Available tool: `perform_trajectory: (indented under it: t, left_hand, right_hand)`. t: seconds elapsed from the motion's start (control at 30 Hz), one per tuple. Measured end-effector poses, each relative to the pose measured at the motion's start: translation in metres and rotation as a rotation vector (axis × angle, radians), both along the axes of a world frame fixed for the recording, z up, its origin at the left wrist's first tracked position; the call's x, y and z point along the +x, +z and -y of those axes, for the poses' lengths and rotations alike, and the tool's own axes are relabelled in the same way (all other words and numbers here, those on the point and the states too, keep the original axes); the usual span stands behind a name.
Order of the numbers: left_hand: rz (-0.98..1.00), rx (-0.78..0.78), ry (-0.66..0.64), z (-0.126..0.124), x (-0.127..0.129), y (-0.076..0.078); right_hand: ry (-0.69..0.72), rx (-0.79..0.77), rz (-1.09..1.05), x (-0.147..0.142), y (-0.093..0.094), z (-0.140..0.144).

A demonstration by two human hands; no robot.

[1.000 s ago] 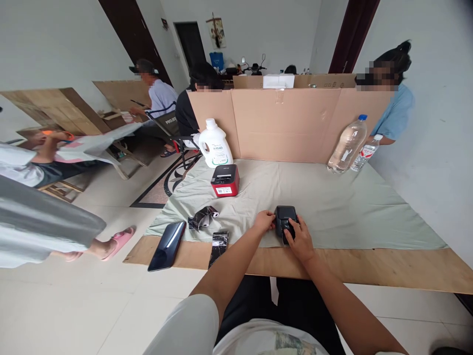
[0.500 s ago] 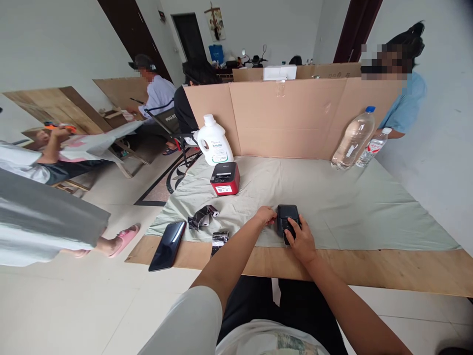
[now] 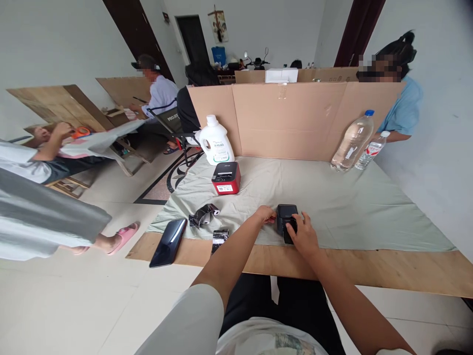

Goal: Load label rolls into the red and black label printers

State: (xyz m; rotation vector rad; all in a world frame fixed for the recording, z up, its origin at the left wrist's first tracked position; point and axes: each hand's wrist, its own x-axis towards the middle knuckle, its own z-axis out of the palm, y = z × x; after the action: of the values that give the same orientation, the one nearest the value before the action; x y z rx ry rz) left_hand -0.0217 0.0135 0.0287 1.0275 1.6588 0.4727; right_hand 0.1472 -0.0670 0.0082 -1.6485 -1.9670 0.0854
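A small black boxy device [image 3: 287,211], like a compact printer, lies on the cloth near the table's front edge. My right hand [image 3: 306,237] rests at its right side, fingers spread, with some fingertips over its top and front part. At the device's left side, my left hand [image 3: 265,215] has its fingers curled together, tips close to the casing; what they hold, if anything, is hidden. Left of my forearm lie a short dark shiny roll [image 3: 220,236] and a loose black strip with a white roll end [image 3: 204,215].
A red-and-black printer [image 3: 226,178] and a white jug [image 3: 216,143] stand at back left. A dark phone [image 3: 168,242] overhangs the front left edge. Two bottles, one large [image 3: 353,141], lean against the cardboard screen [image 3: 284,123]. Other people sit around; one stands at left.
My right hand's fingers have lifted and spread, shifting slightly right on the black device. My left hand stays almost in place. The head view has shifted slightly.
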Motion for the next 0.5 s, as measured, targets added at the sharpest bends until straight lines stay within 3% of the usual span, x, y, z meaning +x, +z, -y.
perform_trajectory:
  t: [0.1,0.27,0.4,0.5]
  left_hand:
    - [0.017,-0.005,0.002,0.0,0.0,-0.001]
    - [0.027,-0.014,-0.008,-0.002,-0.001,-0.002]
    - [0.048,-0.003,-0.018,-0.003,-0.002,-0.003]
    - [0.072,0.025,-0.029,-0.003,-0.003,-0.005]
  right_hand:
    - [0.06,-0.058,0.107,0.012,0.017,-0.019]
    - [0.329,-0.17,0.427,0.021,0.054,-0.055]
    - [0.453,-0.068,0.592,0.015,0.074,-0.064]
    - [0.495,0.045,0.575,0.015,0.079,-0.067]
